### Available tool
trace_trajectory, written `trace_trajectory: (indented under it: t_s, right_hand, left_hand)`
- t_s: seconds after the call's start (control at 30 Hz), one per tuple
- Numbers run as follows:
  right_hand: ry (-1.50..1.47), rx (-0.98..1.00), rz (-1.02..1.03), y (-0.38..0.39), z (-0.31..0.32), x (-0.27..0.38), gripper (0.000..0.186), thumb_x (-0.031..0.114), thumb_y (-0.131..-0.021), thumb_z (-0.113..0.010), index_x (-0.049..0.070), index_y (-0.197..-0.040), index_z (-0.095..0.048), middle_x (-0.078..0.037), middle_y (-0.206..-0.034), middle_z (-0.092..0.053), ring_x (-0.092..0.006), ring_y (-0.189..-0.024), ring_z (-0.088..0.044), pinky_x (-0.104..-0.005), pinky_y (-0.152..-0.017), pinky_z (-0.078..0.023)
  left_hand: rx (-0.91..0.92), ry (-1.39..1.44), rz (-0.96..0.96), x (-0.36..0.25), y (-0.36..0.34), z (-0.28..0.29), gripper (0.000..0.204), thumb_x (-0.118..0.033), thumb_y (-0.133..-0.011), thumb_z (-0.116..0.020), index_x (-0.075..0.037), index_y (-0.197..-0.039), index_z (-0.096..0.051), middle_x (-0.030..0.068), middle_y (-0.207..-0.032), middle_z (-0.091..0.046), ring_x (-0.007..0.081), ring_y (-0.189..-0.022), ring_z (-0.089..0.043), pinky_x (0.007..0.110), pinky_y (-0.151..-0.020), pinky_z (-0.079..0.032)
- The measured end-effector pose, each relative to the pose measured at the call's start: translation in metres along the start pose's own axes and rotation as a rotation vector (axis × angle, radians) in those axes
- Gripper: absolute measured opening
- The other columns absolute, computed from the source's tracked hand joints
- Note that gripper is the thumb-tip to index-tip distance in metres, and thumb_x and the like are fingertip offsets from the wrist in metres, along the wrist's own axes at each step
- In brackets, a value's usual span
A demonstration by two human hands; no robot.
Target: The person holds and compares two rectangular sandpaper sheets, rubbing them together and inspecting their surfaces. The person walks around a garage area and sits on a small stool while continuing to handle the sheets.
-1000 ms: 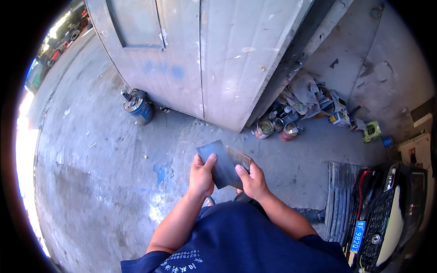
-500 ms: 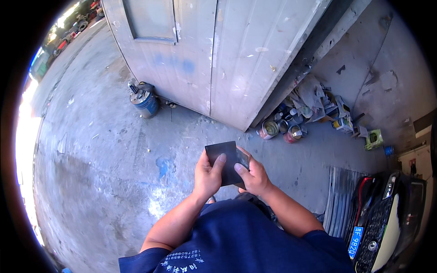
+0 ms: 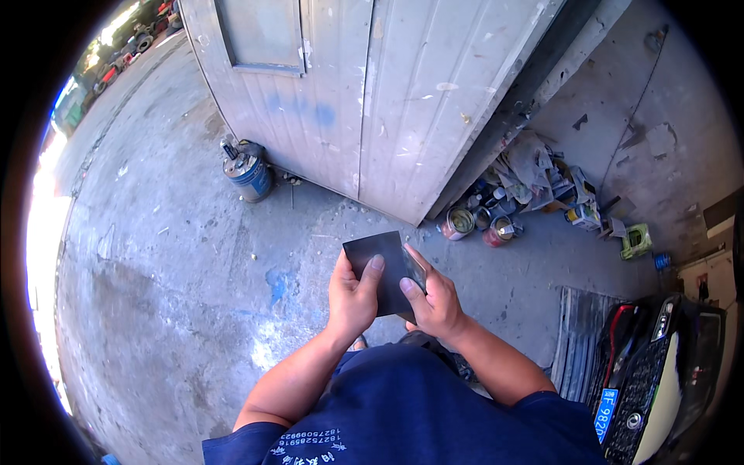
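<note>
In front of my navy shirt, my left hand (image 3: pixel 353 302) grips a thin, dark rectangular sheet (image 3: pixel 391 256), thumb pressed flat on its face and fingers wrapped behind it. My right hand (image 3: pixel 436 306) is closed on a narrower, glossy grey-brown piece (image 3: pixel 417 271) that lies behind the dark sheet's right side, its thumb resting near that sheet's lower right edge. What the back piece is, and how much of it the dark sheet covers, I cannot make out. Both hands are held close together over the concrete floor (image 3: pixel 178 287).
A pale metal wall panel (image 3: pixel 310 132) stands ahead, with a blue bucket (image 3: pixel 252 182) at its foot. Paint cans (image 3: pixel 457 223) and crumpled paper (image 3: pixel 531 170) lie by the right corner. Corrugated sheets (image 3: pixel 577 325) and a black car body part (image 3: pixel 647 387) are at lower right. Tyres (image 3: pixel 143 43) show far upper left.
The dark sheet has turned more upright and overlaps the back piece more, with my hands a little closer together. The surroundings have shifted right in view.
</note>
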State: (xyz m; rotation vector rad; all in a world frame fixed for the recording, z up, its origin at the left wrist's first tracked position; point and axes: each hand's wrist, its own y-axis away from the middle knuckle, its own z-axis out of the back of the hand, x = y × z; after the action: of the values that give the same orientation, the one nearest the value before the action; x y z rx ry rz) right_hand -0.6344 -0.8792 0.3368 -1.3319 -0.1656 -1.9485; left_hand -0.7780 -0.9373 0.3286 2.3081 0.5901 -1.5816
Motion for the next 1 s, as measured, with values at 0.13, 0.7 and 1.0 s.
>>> trace_trajectory:
  t_s: [0.13,0.7,1.0]
  right_hand:
    - [-0.037,0.197,-0.141,-0.008,0.018,0.005,0.052,0.015,-0.094,-0.053,-0.004,-0.139,-0.036,-0.026,-0.122,-0.057,-0.0361,-0.111,-0.059,-0.0365,-0.095,-0.045]
    - [-0.103,0.257,-0.184,-0.014,0.023,0.014,0.047,0.017,-0.093,-0.054,-0.005,-0.133,-0.042,-0.025,-0.118,-0.059,-0.0334,-0.112,-0.059,-0.036,-0.094,-0.045]
    - [0.049,0.002,0.114,-0.009,0.004,0.009,0.044,0.009,-0.093,-0.053,-0.004,-0.134,-0.043,-0.026,-0.123,-0.056,-0.0362,-0.113,-0.058,-0.037,-0.095,-0.045]
  left_hand:
    - [0.092,-0.121,-0.038,0.001,0.005,0.006,0.019,-0.008,-0.094,-0.056,0.0,-0.112,-0.054,0.0088,-0.103,-0.064,0.0123,-0.094,-0.06,0.028,-0.084,-0.048]
    - [0.066,-0.066,-0.063,-0.012,-0.005,0.005,0.021,-0.009,-0.094,-0.056,-0.001,-0.113,-0.052,0.0072,-0.102,-0.064,0.0129,-0.091,-0.06,0.029,-0.083,-0.049]
    - [-0.069,0.145,-0.027,-0.008,-0.011,0.002,0.021,-0.007,-0.093,-0.057,-0.002,-0.113,-0.05,0.0083,-0.105,-0.062,0.0134,-0.091,-0.06,0.029,-0.082,-0.051]
